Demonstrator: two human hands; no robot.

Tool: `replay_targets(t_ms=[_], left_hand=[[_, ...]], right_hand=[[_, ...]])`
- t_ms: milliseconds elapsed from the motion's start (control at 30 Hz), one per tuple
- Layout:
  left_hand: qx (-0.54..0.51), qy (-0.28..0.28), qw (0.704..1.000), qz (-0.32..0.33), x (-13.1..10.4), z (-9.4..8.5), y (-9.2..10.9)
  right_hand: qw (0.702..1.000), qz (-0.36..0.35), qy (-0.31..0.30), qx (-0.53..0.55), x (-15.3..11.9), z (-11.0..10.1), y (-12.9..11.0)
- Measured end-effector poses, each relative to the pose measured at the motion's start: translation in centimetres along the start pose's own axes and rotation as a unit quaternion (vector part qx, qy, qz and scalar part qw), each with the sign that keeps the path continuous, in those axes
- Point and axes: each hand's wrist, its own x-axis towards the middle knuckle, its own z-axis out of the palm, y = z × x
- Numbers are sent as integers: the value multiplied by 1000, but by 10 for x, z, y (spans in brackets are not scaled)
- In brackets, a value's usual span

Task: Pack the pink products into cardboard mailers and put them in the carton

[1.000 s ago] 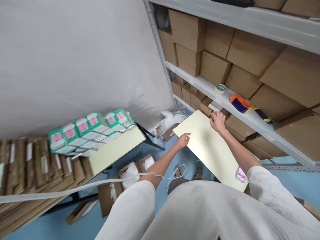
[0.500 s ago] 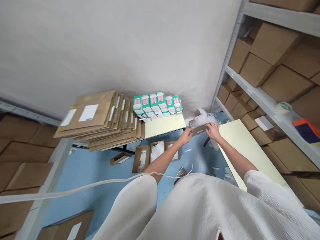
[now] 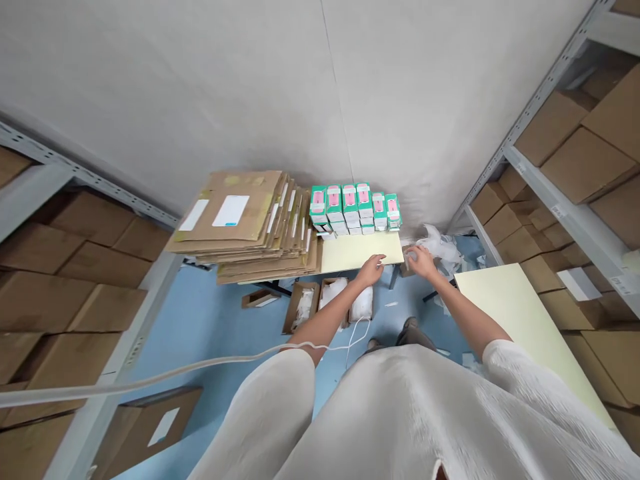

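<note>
My left hand [image 3: 371, 272] is over the front edge of a pale yellow table [image 3: 345, 253], its fingers drawn together. A tiny whitish spot shows at the fingertips, too small to name. My right hand [image 3: 421, 261] is just past the table's right end, its fingers curved and apart. Below and beside it are a cardboard box [image 3: 407, 265], partly hidden, and white plastic wrap [image 3: 443, 247]. Behind my left hand, green, white and pink boxes [image 3: 350, 199] stand in rows against the wall. Left of these lies a pile of flattened cardboard [image 3: 240, 230] with white labels.
Open cartons [image 3: 301, 307] with white contents stand on the blue floor under the table. A second table [image 3: 505, 300] is at my right. Shelves of brown cartons [image 3: 580, 163] flank both sides. A white cable [image 3: 220, 360] crosses in front of me. Paper scraps lie about.
My view has turned right-to-left, so things sit further right. My hands have left the cardboard box edge they were at; the left one is now over the table's front edge.
</note>
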Motion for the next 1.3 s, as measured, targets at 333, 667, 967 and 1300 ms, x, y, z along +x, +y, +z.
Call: replay_targets(t_ms=[333, 667, 967, 1300], left_hand=[[12, 78, 996, -29, 82, -26, -27], [95, 209, 965, -124, 170, -81, -35], [108, 201, 954, -194, 187, -98, -39], [92, 150, 968, -177, 200, -105, -34]], right_hand=[[996, -69, -45, 37, 142, 23, 7], [978, -95, -109, 152, 300, 50, -52], [982, -11, -140, 130, 338, 63, -74], [961, 17, -146, 233, 341, 64, -62]])
